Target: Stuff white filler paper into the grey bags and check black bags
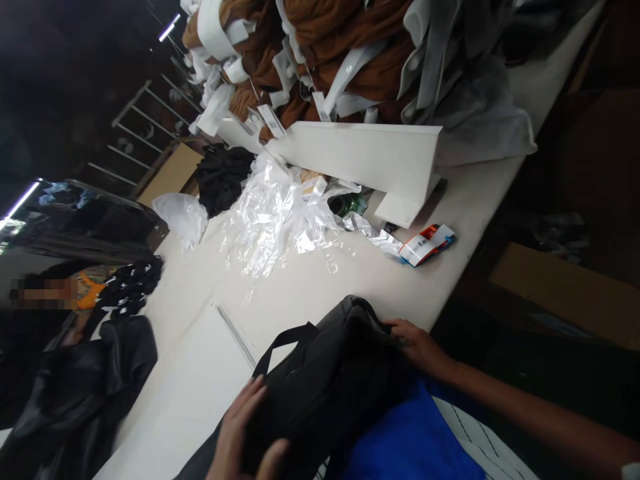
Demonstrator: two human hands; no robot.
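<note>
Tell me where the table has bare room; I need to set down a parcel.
Bare table lies between the black bag under both hands and the plastic wrappers. Another patch runs left of the bag toward the black garment. Crowded: the far end, under brown garments and white card.

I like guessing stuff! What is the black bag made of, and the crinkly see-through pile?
The black bag looks like smooth matte synthetic fabric, maybe nylon: it sags softly with a dull sheen. The crinkly pile seems to be thin clear plastic wrappers: glossy, creased, and the table shows through.
</note>
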